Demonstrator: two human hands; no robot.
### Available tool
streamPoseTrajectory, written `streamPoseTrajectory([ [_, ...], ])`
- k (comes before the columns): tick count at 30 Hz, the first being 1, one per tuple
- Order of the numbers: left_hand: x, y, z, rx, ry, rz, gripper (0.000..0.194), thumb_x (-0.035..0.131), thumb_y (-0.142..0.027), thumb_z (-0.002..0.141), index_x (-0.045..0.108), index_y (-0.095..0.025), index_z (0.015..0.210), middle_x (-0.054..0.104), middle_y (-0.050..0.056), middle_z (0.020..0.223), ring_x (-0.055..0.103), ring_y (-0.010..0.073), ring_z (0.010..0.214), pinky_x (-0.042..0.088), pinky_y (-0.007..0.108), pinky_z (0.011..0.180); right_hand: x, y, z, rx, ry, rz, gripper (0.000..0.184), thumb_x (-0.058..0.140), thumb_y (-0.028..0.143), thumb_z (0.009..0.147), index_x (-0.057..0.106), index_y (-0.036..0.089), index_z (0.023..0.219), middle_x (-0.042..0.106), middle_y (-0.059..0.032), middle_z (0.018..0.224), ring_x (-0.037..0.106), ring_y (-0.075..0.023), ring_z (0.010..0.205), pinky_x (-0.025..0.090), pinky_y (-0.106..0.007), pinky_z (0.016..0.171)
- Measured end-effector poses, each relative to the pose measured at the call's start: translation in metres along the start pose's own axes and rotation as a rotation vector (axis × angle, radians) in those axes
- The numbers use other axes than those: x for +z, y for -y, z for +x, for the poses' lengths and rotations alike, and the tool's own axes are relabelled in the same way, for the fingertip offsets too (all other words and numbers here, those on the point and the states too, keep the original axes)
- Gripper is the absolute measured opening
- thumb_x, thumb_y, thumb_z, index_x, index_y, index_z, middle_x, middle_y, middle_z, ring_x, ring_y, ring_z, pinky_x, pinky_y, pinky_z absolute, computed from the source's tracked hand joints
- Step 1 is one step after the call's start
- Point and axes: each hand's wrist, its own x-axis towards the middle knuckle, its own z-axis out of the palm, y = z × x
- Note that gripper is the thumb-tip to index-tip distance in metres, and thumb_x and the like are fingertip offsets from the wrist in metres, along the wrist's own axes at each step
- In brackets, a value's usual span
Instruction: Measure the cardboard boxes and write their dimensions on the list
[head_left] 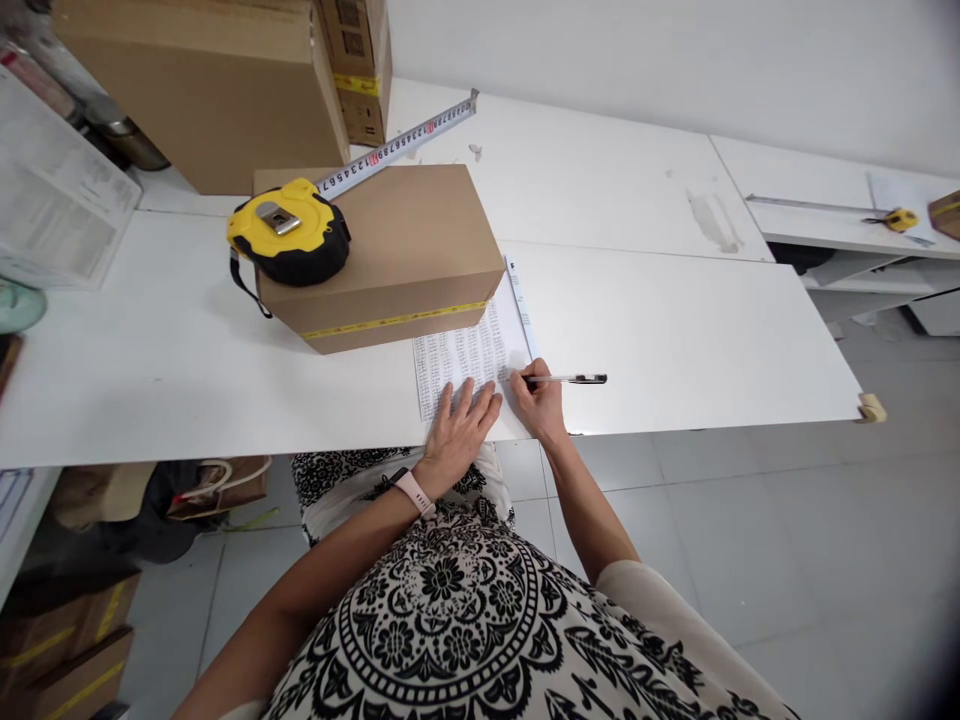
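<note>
My left hand (463, 428) lies flat with its fingers spread on a sheet of paper (450, 365) covered in rows of small writing. In my right hand (541, 402) is a pen (577, 379), its tip end down at the sheet's right side. A closed cardboard box (405, 235) with yellow tape covers the top part of the sheet. On the box rests a yellow and black tape measure (289, 235), its metal blade (401, 147) pulled out past the box toward the back. Under my right hand the pen's point is hidden.
A large cardboard box (217, 100) and another taped box (364, 75) stand at the back left of the white table (675, 340). Far right, a second tape measure (900, 220) lies extended. Bags (225, 485) and boxes (75, 640) are below the table at left.
</note>
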Motion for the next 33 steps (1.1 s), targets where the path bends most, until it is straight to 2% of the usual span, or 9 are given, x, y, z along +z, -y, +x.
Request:
streamPoseTrajectory([
  [6,0.0021,0.0001,0.0001,0.001,-0.009,-0.006,0.068,0.048,-0.011,0.095,0.034,-0.018,0.162,0.034,0.010,0.168,0.028,0.0364,0.155,0.021,0.063,0.127,0.0000,0.0003,-0.0001,0.008,0.002,-0.005,0.027,0.062,0.038,0.082,0.043,0.025,0.068,0.043,0.0080,0.054,0.040,-0.0111,0.052,0.034,-0.027,0.054],
  [12,0.0010,-0.0001,0.0000,0.016,-0.017,0.045,0.060,0.042,-0.012,0.100,0.040,-0.014,0.159,0.036,0.011,0.167,0.033,0.0391,0.153,0.025,0.064,0.125,-0.0007,-0.0015,-0.0002,0.005,-0.016,-0.017,0.025,0.061,0.036,0.084,0.044,0.025,0.070,0.043,0.0082,0.055,0.040,-0.0110,0.052,0.033,-0.026,0.054],
  [22,0.0022,0.0003,-0.0005,0.023,-0.037,0.045,0.060,0.042,-0.011,0.099,0.041,-0.012,0.159,0.036,0.012,0.167,0.033,0.0393,0.152,0.026,0.064,0.125,-0.0005,0.0014,-0.0004,-0.001,-0.019,-0.046,0.024,0.060,0.035,0.083,0.043,0.025,0.070,0.044,0.0083,0.054,0.040,-0.0113,0.052,0.034,-0.027,0.054],
  [33,0.0041,0.0012,-0.0008,0.004,-0.023,0.023,0.061,0.041,-0.012,0.100,0.038,-0.017,0.161,0.035,0.010,0.167,0.030,0.0368,0.154,0.023,0.063,0.126,0.0001,-0.0011,-0.0010,-0.011,-0.037,-0.050,0.027,0.061,0.035,0.085,0.042,0.025,0.069,0.042,0.0082,0.055,0.039,-0.0117,0.053,0.034,-0.027,0.054],
])
